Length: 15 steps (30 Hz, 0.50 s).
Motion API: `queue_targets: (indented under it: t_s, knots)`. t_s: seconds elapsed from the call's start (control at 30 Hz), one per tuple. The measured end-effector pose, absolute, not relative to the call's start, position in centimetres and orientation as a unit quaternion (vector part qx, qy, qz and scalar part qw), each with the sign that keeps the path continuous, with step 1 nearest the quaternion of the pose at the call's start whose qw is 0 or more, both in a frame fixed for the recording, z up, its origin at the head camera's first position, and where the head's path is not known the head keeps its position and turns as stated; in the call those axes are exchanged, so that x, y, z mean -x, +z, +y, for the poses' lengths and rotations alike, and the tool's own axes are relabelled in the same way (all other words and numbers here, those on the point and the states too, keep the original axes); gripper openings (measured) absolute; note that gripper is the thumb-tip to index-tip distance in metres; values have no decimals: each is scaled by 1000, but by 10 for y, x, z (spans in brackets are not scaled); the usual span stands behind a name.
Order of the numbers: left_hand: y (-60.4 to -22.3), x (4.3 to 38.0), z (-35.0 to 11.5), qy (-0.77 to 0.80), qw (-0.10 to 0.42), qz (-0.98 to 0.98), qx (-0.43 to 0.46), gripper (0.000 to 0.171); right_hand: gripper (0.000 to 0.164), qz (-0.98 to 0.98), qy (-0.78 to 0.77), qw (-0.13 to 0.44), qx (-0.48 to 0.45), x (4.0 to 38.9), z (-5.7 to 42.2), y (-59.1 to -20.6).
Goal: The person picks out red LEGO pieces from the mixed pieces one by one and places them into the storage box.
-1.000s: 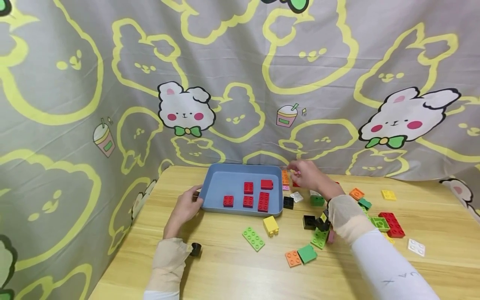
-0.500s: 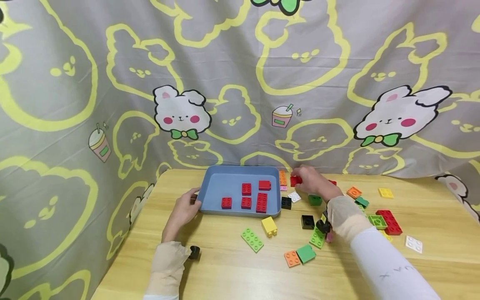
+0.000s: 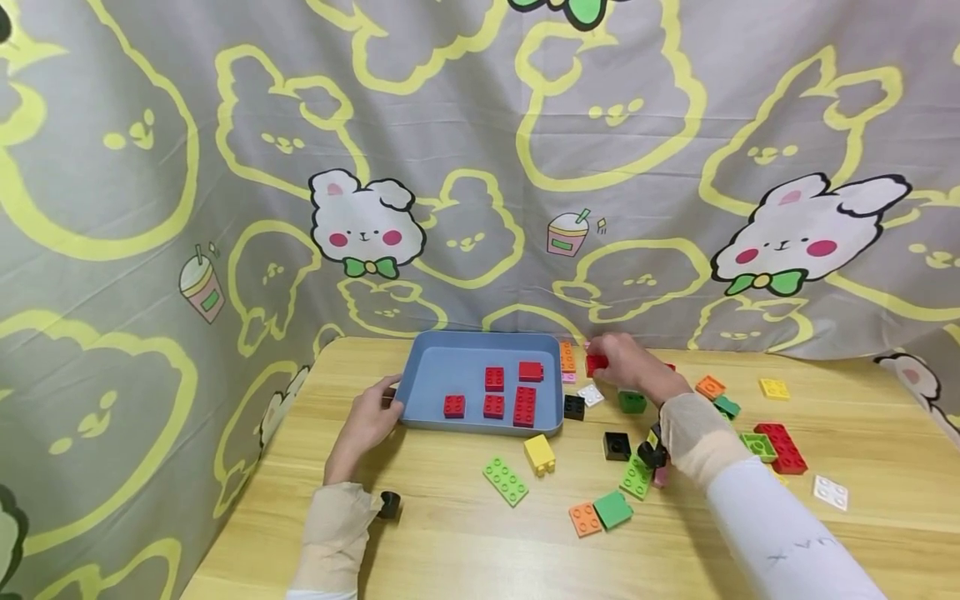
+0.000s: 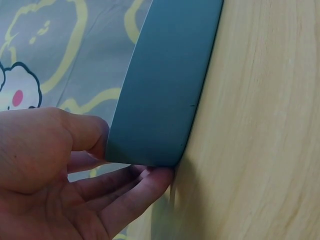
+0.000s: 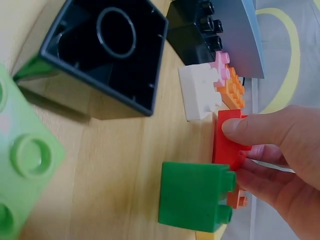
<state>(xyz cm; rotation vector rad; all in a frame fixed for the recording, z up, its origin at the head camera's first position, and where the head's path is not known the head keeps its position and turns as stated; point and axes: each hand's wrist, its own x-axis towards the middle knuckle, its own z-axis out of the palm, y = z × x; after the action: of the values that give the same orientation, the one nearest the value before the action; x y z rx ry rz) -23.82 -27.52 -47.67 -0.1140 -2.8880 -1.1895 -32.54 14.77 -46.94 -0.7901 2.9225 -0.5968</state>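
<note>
My left hand (image 3: 370,418) holds the left side of the blue-grey tray (image 3: 442,367). In the left wrist view its thumb lies at the rim and its fingertips touch the tray's wall (image 4: 155,90) lower down. Several red toy bricks lie inside, among them a long one (image 3: 525,407). Beyond the tray's right side, my right hand (image 3: 632,367) pinches another red brick (image 5: 228,142) between thumb and fingers; part of it is hidden by the hand. A dark green brick (image 5: 190,192) stands close to those fingers, and a white brick (image 5: 197,92) is on the other side.
Loose bricks are scattered over the table's right half, including a black one (image 3: 617,446), a large red one (image 3: 782,448) and a yellow one (image 3: 774,388). A yellow brick (image 3: 540,454) and a lime plate (image 3: 506,481) lie before the tray. A patterned curtain (image 3: 480,208) hangs behind.
My right hand has come down behind the tray's right side and now has its fingers on the red brick. The left hand stays at the tray.
</note>
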Motion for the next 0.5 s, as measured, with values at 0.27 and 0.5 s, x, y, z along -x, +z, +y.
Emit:
queue_targets:
  t_s: [0.27, 0.5]
  knots:
    - [-479, 238, -276, -380, 11, -924, 41, 50, 23, 948, -203, 24, 246, 323, 147, -463]
    - [-479, 238, -275, -378, 11, -925, 43, 49, 11, 939, -209, -13, 274, 322, 139, -449]
